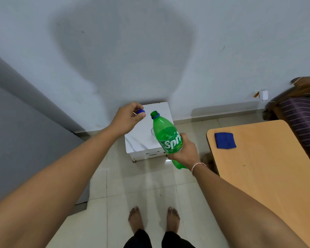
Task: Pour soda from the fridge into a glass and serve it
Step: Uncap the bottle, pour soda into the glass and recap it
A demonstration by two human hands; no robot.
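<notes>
My right hand [183, 151] grips a green Sprite bottle [166, 133] around its label, tilted with the open neck pointing up and left. The bottle is partly full. My left hand [128, 116] pinches the blue cap [141, 111] between its fingertips, just left of the bottle's mouth. A clear glass [152, 131] stands on the small white table [140, 140] behind the bottle, mostly hidden by it.
A grey fridge side [16, 140] fills the left. A wooden table [263, 167] with a blue cloth [225, 140] on it stands at the right. A striped bed or sofa [304, 122] is at the far right. My bare feet [154, 219] stand on pale tiles.
</notes>
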